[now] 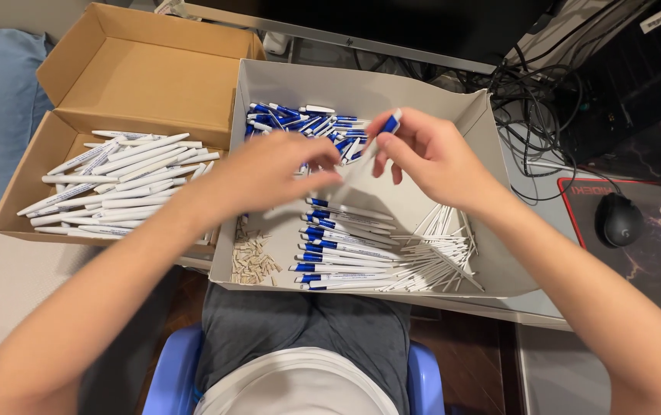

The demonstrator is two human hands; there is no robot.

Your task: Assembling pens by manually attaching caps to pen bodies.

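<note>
- Left hand [269,170]: closed on the white end of a pen [361,157], above the grey box [361,84].
- Right hand [430,154]: pinching the pen's blue end, at 3 o'clock of the left.
- Cardboard box [142,77] of white pens: at 9 o'clock.

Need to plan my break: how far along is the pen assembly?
Done: a row of blue-tipped pens lies in the grey box. In hand: both hands, left and right, hold one pen. Left: many white barrels in the brown box.
</note>
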